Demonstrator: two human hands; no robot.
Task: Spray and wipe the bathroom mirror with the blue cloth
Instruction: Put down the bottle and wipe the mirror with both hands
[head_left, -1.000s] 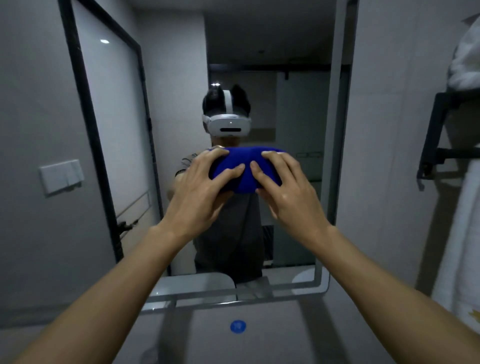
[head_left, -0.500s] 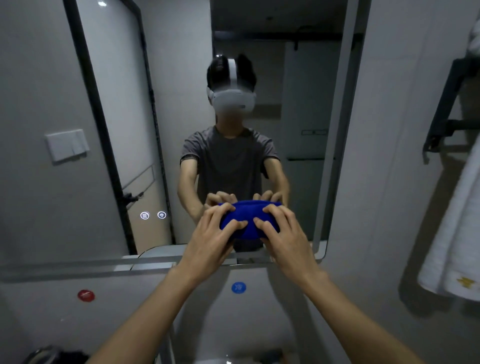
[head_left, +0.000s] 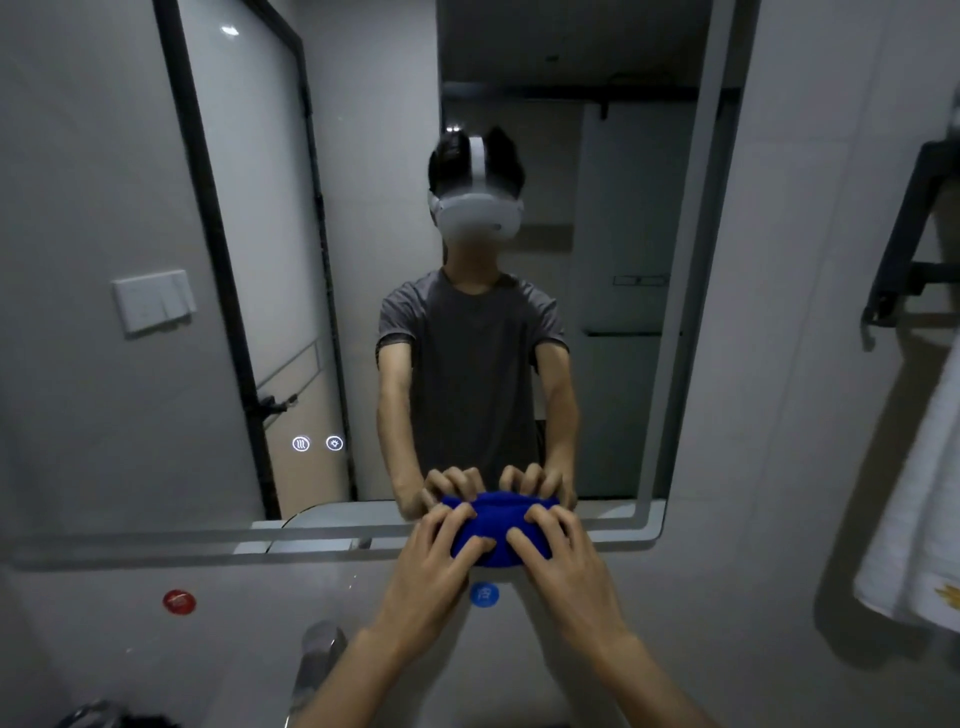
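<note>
The blue cloth (head_left: 491, 532) is bunched up and pressed flat against the bottom edge of the bathroom mirror (head_left: 613, 234). My left hand (head_left: 434, 564) covers its left side and my right hand (head_left: 558, 558) covers its right side, fingers spread over the fabric. The glass reflects a person in a grey T-shirt and a white headset, with both arms reaching down to the cloth. No spray bottle is in view.
A white towel (head_left: 919, 519) hangs from a black rack (head_left: 909, 249) at the right. A chrome tap (head_left: 317, 660) stands below the mirror at the lower left. Red (head_left: 179, 601) and blue (head_left: 484, 594) round stickers mark the wall under the mirror. Two lit touch icons (head_left: 317, 443) glow in the glass.
Both hands have slid the cloth straight down the glass, from the height of the reflected headset to the mirror's bottom edge. The view has tilted downward with them.
</note>
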